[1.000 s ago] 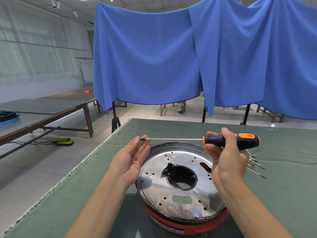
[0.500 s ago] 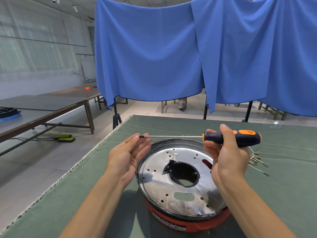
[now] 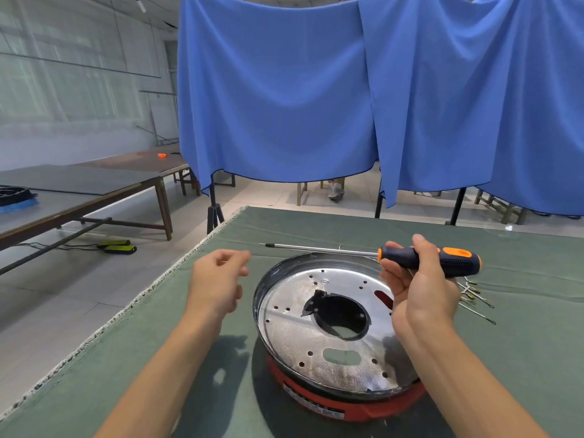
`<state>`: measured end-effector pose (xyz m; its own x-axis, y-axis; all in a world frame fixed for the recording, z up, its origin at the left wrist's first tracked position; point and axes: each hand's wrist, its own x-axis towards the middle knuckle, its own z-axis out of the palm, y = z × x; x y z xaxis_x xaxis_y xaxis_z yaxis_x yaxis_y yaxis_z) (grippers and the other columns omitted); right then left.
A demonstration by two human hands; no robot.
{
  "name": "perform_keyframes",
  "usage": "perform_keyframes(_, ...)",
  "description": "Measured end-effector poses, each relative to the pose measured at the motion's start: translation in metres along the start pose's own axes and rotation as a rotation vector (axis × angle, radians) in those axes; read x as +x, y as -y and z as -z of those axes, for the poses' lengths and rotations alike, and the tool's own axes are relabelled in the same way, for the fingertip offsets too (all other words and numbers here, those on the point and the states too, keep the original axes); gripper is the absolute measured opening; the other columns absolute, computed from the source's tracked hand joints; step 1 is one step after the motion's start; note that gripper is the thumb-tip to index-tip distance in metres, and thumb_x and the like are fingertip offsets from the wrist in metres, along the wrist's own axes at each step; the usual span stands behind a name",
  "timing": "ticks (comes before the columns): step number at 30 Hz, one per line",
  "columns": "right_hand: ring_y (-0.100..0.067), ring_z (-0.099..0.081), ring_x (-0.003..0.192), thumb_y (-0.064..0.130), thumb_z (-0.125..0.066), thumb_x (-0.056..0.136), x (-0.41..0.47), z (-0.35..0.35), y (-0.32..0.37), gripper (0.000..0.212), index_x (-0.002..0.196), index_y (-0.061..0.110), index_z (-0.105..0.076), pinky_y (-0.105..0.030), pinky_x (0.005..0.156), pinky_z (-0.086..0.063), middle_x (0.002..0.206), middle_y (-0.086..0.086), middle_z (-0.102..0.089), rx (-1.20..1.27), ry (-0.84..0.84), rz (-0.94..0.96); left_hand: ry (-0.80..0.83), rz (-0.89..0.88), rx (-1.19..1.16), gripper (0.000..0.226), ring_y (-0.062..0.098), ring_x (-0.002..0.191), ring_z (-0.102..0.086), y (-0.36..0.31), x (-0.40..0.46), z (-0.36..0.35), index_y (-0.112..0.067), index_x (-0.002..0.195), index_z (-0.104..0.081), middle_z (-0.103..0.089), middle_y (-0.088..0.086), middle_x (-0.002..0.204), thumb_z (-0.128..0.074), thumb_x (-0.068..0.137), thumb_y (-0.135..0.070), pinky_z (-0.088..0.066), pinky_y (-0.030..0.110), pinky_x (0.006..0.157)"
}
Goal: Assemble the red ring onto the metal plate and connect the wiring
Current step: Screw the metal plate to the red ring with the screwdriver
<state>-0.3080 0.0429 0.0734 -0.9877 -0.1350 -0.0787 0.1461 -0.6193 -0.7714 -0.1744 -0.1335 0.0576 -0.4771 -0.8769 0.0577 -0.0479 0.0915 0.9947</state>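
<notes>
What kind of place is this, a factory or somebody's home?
Probably a workshop or a hall set up for recording, not a home: long bare worktables, blue cloths hung on stands as screens, and a green-covered bench with a metal plate and screwdriver.

Two hands are counted: a left hand (image 3: 218, 284) and a right hand (image 3: 420, 289). One screwdriver (image 3: 426, 260) is seen. One metal plate (image 3: 328, 324) and one red ring (image 3: 347, 406) are counted. One bundle of wires (image 3: 474, 297) is seen; the individual wires cannot be counted. Two blue cloths (image 3: 278, 90) are hung. One green-covered table (image 3: 158, 358) and two side tables (image 3: 79, 181) are counted.
</notes>
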Motion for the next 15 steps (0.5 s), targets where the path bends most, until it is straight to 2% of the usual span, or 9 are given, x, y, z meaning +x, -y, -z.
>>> perform_keyframes(2, -0.008, -0.063, 0.043, 0.028, -0.065, 0.087, 0.000, 0.001, 0.000, 0.014, 0.083, 0.017, -0.057, -0.016, 0.046, -0.050, 0.067, 0.001, -0.073, -0.040, -0.001, 0.024, 0.061, -0.072, 0.367, 0.012, 0.010, 0.051, -0.047, 0.008, 0.001, 0.001, -0.013, 0.081, -0.066, -0.063, 0.002, 0.076, -0.068, 0.085, -0.025, -0.034, 0.022, 0.044)
perform_keyframes(4, -0.009, -0.063, 0.043, 0.028, -0.065, 0.087, 0.000, 0.002, -0.001, 0.014, 0.086, 0.017, -0.056, -0.016, 0.046, -0.050, 0.068, 0.001, -0.074, -0.061, 0.003, 0.042, 0.183, -0.042, 0.493, 0.015, 0.013, 0.044, -0.046, 0.015, -0.002, -0.001, -0.006, 0.077, -0.068, -0.056, 0.001, 0.057, -0.068, 0.083, -0.020, -0.033, 0.018, 0.038)
perform_keyframes(6, -0.009, -0.063, 0.043, 0.028, -0.066, 0.087, 0.000, 0.002, -0.001, 0.014, 0.087, 0.017, -0.056, -0.016, 0.045, -0.050, 0.068, 0.001, -0.074, -0.062, 0.006, 0.047, 0.191, -0.065, 0.560, 0.020, 0.016, 0.035, -0.041, 0.018, -0.004, -0.002, 0.002, 0.066, -0.063, -0.042, 0.002, 0.042, -0.063, 0.080, -0.012, -0.029, 0.014, 0.034)
perform_keyframes(7, -0.009, -0.063, 0.043, 0.028, -0.066, 0.087, 0.000, 0.002, 0.000, 0.015, 0.088, 0.017, -0.056, -0.016, 0.045, -0.050, 0.067, 0.001, -0.074, -0.059, 0.006, 0.046, 0.173, -0.098, 0.607, 0.022, 0.018, 0.035, -0.039, 0.019, -0.004, -0.003, 0.001, 0.059, -0.059, -0.039, 0.002, 0.040, -0.060, 0.078, -0.009, -0.028, 0.015, 0.035)
perform_keyframes(9, -0.010, -0.063, 0.043, 0.027, -0.066, 0.086, 0.002, 0.002, 0.001, 0.019, 0.095, 0.014, -0.055, -0.016, 0.044, -0.050, 0.068, 0.000, -0.074, -0.046, -0.003, 0.047, 0.162, -0.153, 0.689, 0.023, 0.021, 0.040, -0.036, 0.021, -0.004, -0.002, -0.005, 0.051, -0.053, -0.037, 0.003, 0.041, -0.057, 0.074, -0.007, -0.031, 0.020, 0.042)
perform_keyframes(11, -0.011, -0.062, 0.042, 0.025, -0.067, 0.086, 0.004, 0.002, 0.004, 0.022, 0.098, 0.011, -0.055, -0.017, 0.042, -0.050, 0.067, -0.002, -0.073, -0.031, -0.011, 0.058, 0.157, -0.167, 0.708, 0.019, 0.021, 0.045, -0.035, 0.024, -0.004, 0.000, 0.001, 0.058, -0.058, -0.039, 0.007, 0.047, -0.057, 0.074, -0.009, -0.033, 0.025, 0.048)
perform_keyframes(13, -0.011, -0.062, 0.041, 0.023, -0.067, 0.086, 0.005, 0.001, 0.005, 0.019, 0.093, 0.010, -0.056, -0.018, 0.041, -0.049, 0.066, -0.002, -0.073, -0.028, -0.011, 0.073, 0.148, -0.178, 0.709, 0.019, 0.020, 0.047, -0.034, 0.029, -0.004, 0.000, 0.005, 0.067, -0.061, -0.040, 0.008, 0.051, -0.058, 0.075, -0.011, -0.034, 0.028, 0.049)
perform_keyframes(15, -0.011, -0.061, 0.041, 0.023, -0.067, 0.086, 0.005, 0.001, 0.005, 0.016, 0.089, 0.012, -0.056, -0.018, 0.041, -0.049, 0.065, -0.002, -0.073, -0.040, -0.006, 0.075, 0.141, -0.200, 0.714, 0.019, 0.021, 0.049, -0.033, 0.032, -0.006, -0.001, 0.004, 0.066, -0.060, -0.039, 0.009, 0.052, -0.058, 0.076, -0.012, -0.035, 0.029, 0.051)
